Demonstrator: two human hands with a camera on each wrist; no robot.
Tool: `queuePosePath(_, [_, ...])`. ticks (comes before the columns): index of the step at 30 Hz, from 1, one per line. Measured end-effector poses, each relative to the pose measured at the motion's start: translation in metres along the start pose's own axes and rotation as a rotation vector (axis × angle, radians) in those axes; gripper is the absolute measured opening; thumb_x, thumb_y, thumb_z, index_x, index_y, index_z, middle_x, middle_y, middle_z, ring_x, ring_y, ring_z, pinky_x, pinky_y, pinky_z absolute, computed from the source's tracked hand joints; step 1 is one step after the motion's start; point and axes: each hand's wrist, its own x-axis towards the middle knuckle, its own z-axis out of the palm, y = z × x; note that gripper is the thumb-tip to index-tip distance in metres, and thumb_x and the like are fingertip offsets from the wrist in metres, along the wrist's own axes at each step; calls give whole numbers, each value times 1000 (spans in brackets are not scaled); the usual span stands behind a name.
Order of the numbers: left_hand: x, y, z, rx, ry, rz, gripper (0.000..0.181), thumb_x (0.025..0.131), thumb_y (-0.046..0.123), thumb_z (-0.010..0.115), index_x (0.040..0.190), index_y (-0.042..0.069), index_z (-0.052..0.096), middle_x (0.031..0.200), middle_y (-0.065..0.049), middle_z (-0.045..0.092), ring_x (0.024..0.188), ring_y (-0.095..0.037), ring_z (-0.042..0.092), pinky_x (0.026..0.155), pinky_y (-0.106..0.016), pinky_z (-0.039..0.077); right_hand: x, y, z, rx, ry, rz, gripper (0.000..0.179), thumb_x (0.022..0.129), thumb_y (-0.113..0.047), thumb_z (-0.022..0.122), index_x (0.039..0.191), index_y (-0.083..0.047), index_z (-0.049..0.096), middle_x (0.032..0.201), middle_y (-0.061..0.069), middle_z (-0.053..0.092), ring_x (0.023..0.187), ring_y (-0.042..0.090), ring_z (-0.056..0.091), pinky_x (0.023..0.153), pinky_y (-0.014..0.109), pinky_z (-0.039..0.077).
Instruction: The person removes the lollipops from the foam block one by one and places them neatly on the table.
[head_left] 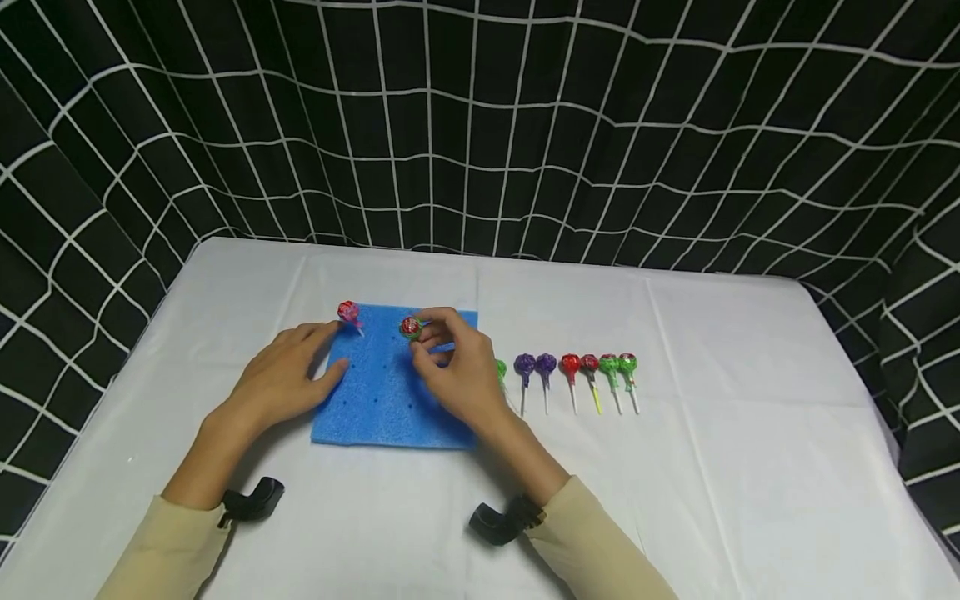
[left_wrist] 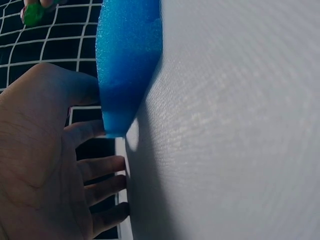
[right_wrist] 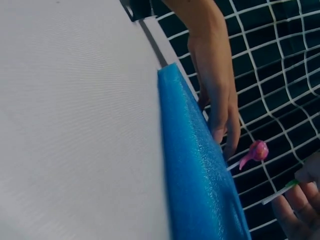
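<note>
My right hand pinches a lollipop with a red and green wrapper above a blue foam block. In the right wrist view, the held lollipop's white stick points away from the fingers, clear of the foam. A pink lollipop stands tilted in the foam's far left corner, its stick end in the block. My left hand rests at the foam's left edge, fingers extended and thumb over the top. Small dark holes dot the foam surface.
Right of the foam, a row of lollipops lies on the white-covered table: a green one partly hidden by my right hand, two purple, then red and green ones. Black cloth with white netting surrounds the table.
</note>
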Motion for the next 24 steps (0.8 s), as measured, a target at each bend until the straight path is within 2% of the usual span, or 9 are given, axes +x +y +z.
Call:
queuePosePath(7, [-1, 0, -2, 4, -8, 0, 67, 106, 43, 55, 163, 9, 41, 164, -23, 45, 153, -47, 40, 120, -71, 37, -12, -1, -8, -17, -1, 16, 31, 93, 1, 72, 124, -1, 67, 98, 16, 74, 91, 25, 75, 76, 29, 66])
queuePosePath(14, [0, 1, -5, 8, -6, 5, 68, 106, 42, 55, 163, 9, 40, 164, -24, 44, 153, -48, 39, 120, -71, 37, -17, 1, -21, -10, 38, 15, 33, 93, 1, 74, 125, -3, 68, 99, 14, 76, 91, 23, 74, 76, 32, 66])
queuePosePath(19, [0, 1, -2, 3, -16, -5, 68, 106, 43, 54, 164, 10, 39, 164, -24, 44, 153, -48, 39, 120, -71, 37, -20, 6, -34, -15, 67, 43, 34, 92, 3, 74, 124, -5, 69, 98, 13, 76, 89, 22, 74, 73, 37, 66])
queuePosePath(24, [1, 1, 1, 5, -14, -7, 67, 106, 43, 54, 163, 10, 39, 164, -24, 44, 153, -48, 39, 120, -71, 37, -24, 11, -47, -30, 83, 60, 35, 92, 3, 74, 126, -5, 68, 99, 14, 76, 90, 22, 73, 74, 35, 66])
